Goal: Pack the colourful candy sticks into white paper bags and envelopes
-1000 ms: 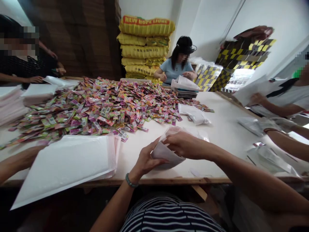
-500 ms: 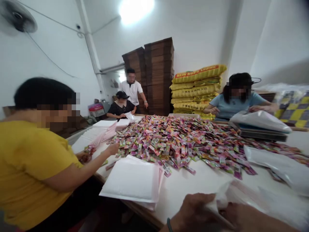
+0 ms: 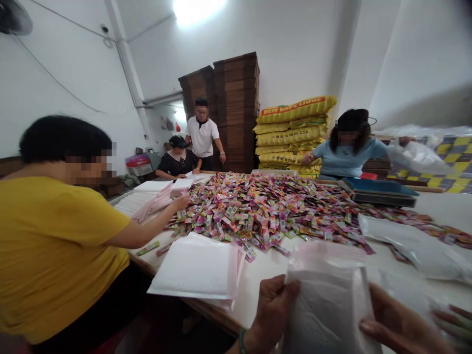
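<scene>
Both of my hands hold a white padded mailer (image 3: 324, 305) upright at the bottom right, its pinkish flap at the top. My left hand (image 3: 271, 307) pinches its left edge, thumb on the front. On the other side, my right hand (image 3: 398, 317) grips the right edge with the thumb in front. What the mailer contains is hidden. Left of it lies a stack of white mailers (image 3: 197, 268) with pink edges. Beyond spreads a large heap of small colourful packets (image 3: 258, 211). More white mailers (image 3: 413, 243) lie flat at the right.
A person in yellow (image 3: 62, 236) sits close on the left, one hand at the heap. Across the table (image 3: 254, 290), a person in blue (image 3: 350, 155) holds a plastic bag near a dark scale (image 3: 379, 191). Other fingers show at the lower right edge.
The mailer in my hands has come upright and my hands have moved apart to its two edges. The person in blue has lifted a bag off the scale. The view has shifted slightly.
</scene>
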### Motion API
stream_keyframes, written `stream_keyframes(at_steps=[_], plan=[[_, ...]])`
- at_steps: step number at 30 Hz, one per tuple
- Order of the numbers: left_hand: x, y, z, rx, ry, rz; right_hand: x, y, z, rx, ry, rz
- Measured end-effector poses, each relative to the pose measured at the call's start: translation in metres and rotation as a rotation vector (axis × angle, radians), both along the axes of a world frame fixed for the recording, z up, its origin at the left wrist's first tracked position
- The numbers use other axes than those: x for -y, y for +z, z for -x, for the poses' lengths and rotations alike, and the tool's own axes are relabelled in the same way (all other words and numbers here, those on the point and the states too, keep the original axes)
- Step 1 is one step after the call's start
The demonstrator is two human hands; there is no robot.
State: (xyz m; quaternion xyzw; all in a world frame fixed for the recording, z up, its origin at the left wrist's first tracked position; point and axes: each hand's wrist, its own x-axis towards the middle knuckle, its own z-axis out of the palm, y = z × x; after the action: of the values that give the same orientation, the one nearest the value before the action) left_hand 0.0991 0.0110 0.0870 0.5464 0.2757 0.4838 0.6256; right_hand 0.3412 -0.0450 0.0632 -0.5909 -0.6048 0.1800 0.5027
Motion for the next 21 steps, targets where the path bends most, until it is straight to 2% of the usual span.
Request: stream_keyframes(at_steps=[2, 3, 6, 8, 11, 13, 17, 21], plan=[[-0.002, -0.020, 0.001, 0.036, 0.018, 0.120, -0.002, -0.017, 0.022, -0.138, 0.124, 0.196], [-0.004, -0.032, 0.002, 0.047, 0.037, 0.163, -0.004, -0.025, 0.032, -0.196, 0.137, 0.251], [-0.014, -0.058, 0.003, 0.050, 0.028, 0.220, -0.010, -0.045, 0.054, -0.305, 0.102, 0.258], [-0.021, -0.068, 0.003, 0.002, 0.039, 0.210, -0.011, -0.053, 0.059, -0.299, 0.023, 0.206], [-0.026, -0.074, 0.000, -0.118, 0.205, 0.167, -0.006, -0.058, 0.055, -0.195, -0.184, 0.112], [-0.027, -0.079, -0.006, -0.132, 0.240, 0.182, 0.002, -0.060, 0.050, -0.160, -0.291, 0.090], [-0.033, -0.084, -0.025, -0.127, 0.084, 0.281, 0.008, -0.061, 0.046, -0.303, -0.328, 0.112], [-0.041, -0.075, -0.049, -0.066, -0.026, 0.301, -0.011, -0.059, 0.043, -0.488, -0.350, 0.124]])
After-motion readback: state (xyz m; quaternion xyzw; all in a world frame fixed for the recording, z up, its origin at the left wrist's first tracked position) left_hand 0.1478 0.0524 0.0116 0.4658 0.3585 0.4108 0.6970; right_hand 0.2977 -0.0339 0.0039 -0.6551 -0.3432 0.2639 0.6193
